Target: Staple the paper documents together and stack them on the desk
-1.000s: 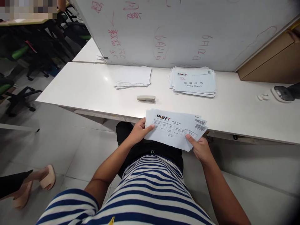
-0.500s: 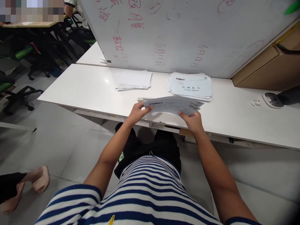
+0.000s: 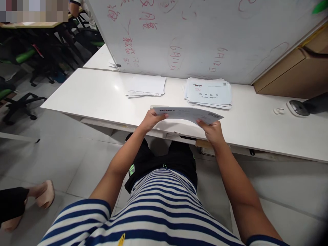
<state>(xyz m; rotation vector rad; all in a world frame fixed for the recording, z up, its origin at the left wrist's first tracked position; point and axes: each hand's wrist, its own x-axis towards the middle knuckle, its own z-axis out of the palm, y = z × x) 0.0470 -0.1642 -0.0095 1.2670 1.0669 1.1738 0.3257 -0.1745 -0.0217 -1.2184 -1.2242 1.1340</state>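
Note:
Between my two hands a printed paper document (image 3: 184, 112) headed "PONY" is held tilted above the front of the white desk, its lower edge curving. My left hand (image 3: 153, 120) pinches its left end, thumb on the printed face. At the other end my right hand (image 3: 211, 130) grips it in the same way. Behind it on the desk lies a stack of testing reports (image 3: 208, 91), the top one showing a "PONY" cover. Left of that stack is a pile of white papers (image 3: 148, 85), blank on top.
The white desk (image 3: 256, 126) runs across the view, with a whiteboard (image 3: 200, 41) along its back. A cardboard box (image 3: 284, 71), a dark bottle (image 3: 304, 106) and small white earphones (image 3: 278, 111) are on the right. At lower left shows a person's foot (image 3: 45, 194); office chairs (image 3: 20, 102) stand beyond.
The document has tipped flatter, so its printed face looks narrower, and its ends have spread slightly outward. Both hands keep their hold. The stacks on the desk have not moved.

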